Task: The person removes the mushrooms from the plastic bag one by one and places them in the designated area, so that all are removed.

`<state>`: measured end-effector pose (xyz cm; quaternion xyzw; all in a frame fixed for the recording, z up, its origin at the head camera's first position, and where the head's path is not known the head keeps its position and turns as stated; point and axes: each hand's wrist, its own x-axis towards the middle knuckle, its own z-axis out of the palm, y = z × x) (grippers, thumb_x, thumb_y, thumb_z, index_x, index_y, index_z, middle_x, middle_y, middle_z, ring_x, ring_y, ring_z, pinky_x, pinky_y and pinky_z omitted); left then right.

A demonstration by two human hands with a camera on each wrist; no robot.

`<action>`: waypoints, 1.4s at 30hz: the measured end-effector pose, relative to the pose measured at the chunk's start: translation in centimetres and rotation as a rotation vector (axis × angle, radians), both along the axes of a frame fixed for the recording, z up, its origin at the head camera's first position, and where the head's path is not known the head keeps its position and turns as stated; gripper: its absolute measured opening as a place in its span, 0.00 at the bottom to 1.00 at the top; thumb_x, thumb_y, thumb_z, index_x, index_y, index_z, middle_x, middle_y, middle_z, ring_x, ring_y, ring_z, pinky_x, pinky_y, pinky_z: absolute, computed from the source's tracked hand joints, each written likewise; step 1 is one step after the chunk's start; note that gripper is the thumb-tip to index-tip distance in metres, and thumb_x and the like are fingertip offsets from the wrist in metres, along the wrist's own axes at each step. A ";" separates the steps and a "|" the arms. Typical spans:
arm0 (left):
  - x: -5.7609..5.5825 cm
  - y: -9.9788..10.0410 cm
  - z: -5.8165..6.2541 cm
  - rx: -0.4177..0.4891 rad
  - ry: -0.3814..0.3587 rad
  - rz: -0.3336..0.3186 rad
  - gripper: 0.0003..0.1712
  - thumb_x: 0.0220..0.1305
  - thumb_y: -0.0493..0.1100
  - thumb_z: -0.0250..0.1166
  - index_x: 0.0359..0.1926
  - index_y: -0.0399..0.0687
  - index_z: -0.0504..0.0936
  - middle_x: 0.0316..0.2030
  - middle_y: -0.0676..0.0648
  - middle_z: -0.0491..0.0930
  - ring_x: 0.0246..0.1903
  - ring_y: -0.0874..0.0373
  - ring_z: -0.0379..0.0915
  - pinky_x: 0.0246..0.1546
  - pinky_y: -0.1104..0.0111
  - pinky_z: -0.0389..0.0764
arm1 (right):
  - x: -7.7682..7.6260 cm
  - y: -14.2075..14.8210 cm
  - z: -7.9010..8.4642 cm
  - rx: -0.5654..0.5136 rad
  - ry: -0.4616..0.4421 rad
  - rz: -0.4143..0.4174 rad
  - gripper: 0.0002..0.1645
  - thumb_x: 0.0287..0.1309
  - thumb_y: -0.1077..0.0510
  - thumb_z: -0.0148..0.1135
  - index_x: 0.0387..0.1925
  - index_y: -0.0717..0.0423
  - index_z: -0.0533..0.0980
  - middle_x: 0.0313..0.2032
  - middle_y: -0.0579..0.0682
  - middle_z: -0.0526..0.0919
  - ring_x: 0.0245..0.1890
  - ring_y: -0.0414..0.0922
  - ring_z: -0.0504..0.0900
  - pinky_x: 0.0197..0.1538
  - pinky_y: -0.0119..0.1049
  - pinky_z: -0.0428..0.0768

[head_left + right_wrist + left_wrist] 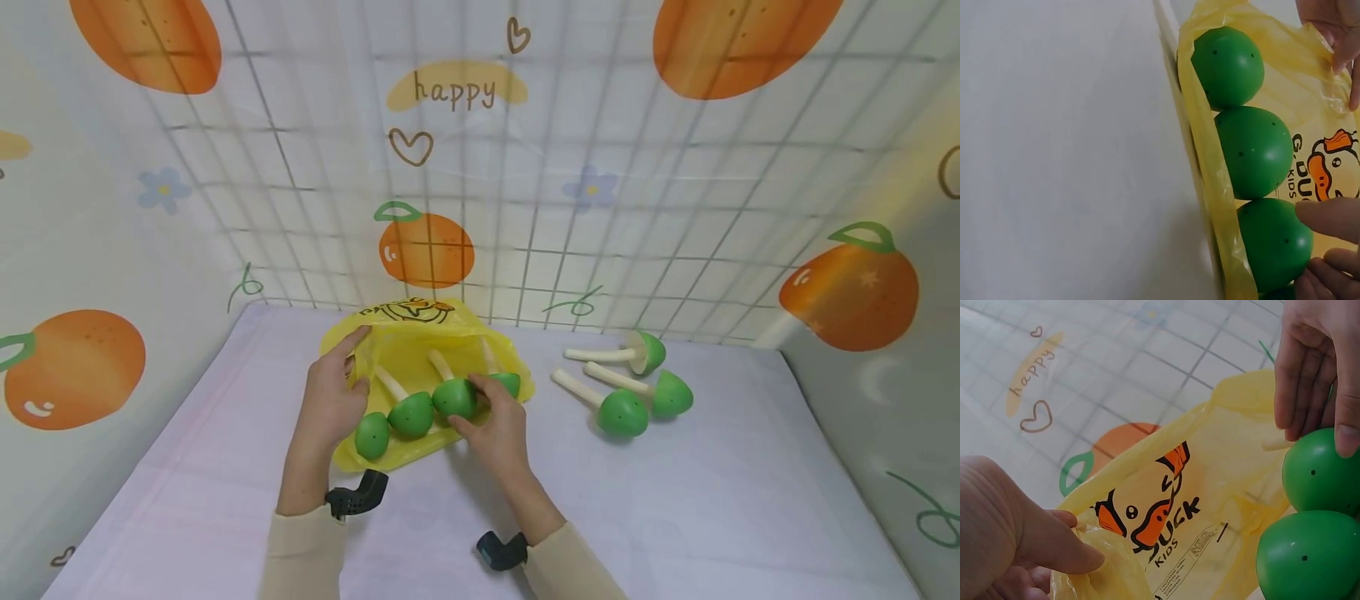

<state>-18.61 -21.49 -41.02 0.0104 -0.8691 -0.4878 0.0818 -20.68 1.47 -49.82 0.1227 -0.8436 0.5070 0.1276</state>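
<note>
A yellow plastic bag [420, 343] with a duck print lies on the table, its mouth facing me. My left hand [334, 402] pinches the bag's left edge; in the left wrist view, the thumb presses the crumpled film [1107, 565]. Several mushroom-shaped toys with green domed caps and white stems lie side by side inside, stems pointing inward. My right hand [495, 425] grips one mushroom toy [453, 400] by its cap, thumb and fingers on either side. Left of it in the bag's mouth are another cap [411, 415] and an end cap [372, 436].
Three more mushroom toys lie on the table to the right of the bag: a rear one [648, 353], a right one [672, 395] and a front one [622, 413]. A wire grid [525, 208] stands behind a printed sheet along the back.
</note>
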 end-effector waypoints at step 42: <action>0.0 0.1 0.2 -0.024 -0.027 0.016 0.43 0.68 0.23 0.55 0.81 0.51 0.64 0.79 0.37 0.58 0.74 0.34 0.60 0.69 0.46 0.70 | -0.5 0.3 0.6 0.245 0.054 -0.002 0.40 0.42 0.67 0.86 0.61 0.61 0.81 0.59 0.58 0.82 0.62 0.58 0.79 0.65 0.53 0.78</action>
